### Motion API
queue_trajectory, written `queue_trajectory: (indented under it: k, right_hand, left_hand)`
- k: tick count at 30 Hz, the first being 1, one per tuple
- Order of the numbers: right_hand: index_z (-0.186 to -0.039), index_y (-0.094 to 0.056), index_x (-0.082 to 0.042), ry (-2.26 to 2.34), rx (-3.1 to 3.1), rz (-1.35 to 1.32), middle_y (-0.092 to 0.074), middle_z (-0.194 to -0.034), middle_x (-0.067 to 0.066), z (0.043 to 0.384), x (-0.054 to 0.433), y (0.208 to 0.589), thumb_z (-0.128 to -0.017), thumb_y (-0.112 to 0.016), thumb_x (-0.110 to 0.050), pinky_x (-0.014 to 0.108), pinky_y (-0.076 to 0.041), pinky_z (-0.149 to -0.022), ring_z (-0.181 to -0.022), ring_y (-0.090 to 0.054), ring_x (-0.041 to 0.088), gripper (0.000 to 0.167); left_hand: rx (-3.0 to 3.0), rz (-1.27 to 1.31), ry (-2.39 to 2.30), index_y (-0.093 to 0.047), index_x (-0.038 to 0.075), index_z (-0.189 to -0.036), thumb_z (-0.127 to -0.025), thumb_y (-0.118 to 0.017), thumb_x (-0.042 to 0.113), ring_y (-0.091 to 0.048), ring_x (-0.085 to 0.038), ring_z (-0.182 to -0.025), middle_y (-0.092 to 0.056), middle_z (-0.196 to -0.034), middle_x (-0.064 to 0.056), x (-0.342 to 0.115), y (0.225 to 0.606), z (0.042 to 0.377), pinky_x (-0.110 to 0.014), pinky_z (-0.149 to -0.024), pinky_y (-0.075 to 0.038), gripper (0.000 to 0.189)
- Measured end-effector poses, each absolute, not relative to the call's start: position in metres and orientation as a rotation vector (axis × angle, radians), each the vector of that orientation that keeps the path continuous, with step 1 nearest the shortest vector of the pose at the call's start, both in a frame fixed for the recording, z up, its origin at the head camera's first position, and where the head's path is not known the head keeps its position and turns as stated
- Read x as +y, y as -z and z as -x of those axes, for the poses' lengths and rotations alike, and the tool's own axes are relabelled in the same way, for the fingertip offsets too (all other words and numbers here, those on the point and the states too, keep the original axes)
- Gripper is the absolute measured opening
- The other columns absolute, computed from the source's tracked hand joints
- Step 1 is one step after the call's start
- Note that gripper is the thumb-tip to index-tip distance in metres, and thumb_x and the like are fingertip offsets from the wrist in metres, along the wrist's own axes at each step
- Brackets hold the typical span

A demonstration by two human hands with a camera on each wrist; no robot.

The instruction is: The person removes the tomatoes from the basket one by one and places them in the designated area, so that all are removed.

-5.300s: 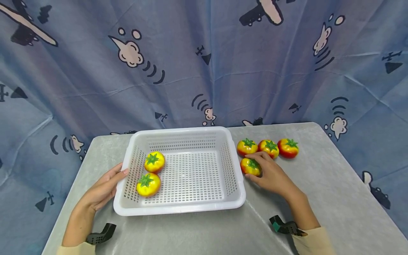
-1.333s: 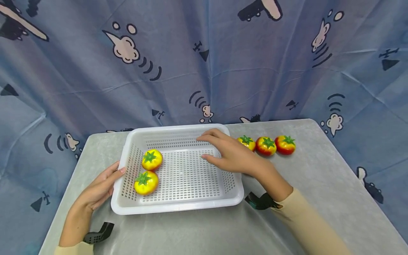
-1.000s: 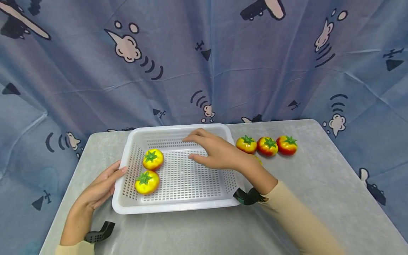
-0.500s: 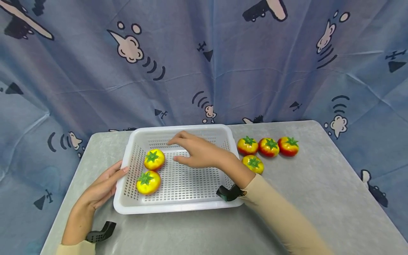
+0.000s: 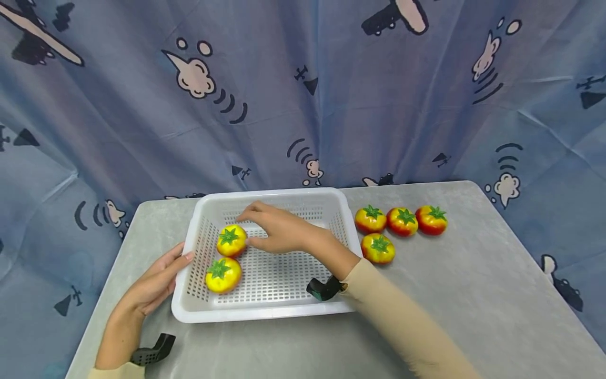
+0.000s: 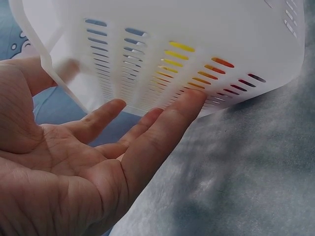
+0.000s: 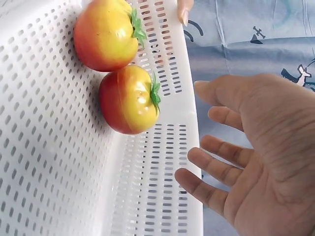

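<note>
A white perforated plastic basket (image 5: 284, 310) holds two toy tomatoes against its left side: a far one (image 5: 231, 239) and a near one (image 5: 223, 275). My left hand (image 5: 158, 279) grips the basket's left wall, thumb over the rim; in the left wrist view its fingertips (image 6: 194, 101) press on the slotted outside. Over the basket reaches my right hand (image 5: 276, 229), thumb tip right at the far tomato in the head view. Fingers spread and bent slightly, it holds nothing. Both tomatoes show beside it in the right wrist view, the nearer-to-hand one (image 7: 129, 100) below the other (image 7: 106, 37).
Right of the basket, several more toy tomatoes lie on the grey table (image 5: 473, 295): a back row with a left (image 5: 371, 219), middle (image 5: 402, 221) and right one (image 5: 431, 220), and one in front (image 5: 378, 249). A blue patterned curtain (image 5: 265, 105) hangs behind.
The right hand has left the front tomato on the table, which stays there, and has moved left across the basket to the far tomato inside. The left hand keeps its hold.
</note>
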State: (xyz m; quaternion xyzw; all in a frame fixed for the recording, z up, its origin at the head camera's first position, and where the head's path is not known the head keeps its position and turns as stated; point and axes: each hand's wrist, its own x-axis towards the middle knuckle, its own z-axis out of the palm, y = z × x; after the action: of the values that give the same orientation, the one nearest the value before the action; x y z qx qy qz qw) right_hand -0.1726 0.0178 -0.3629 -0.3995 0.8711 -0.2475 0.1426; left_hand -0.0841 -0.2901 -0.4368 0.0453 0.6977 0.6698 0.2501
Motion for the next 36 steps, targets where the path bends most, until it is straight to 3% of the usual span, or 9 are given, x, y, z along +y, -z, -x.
queue_trajectory:
  k: [36]
  right_hand:
    - [-0.156,-0.054,-0.02,0.51,2.492,1.154,-0.051,-0.161,0.004,0.182,-0.028,0.384,-0.103,-0.07,-0.027,0.039,-0.044,-0.124,-0.146,-0.051,0.022,0.056]
  left_hand:
    - [1.886,-0.12,-1.829,0.003,0.007,-0.17,-0.117,-0.037,0.031,-0.068,-0.008,-0.12,-0.02,-0.166,-0.041,-0.291,0.438,0.085,-0.04,-0.094,-0.062,0.071]
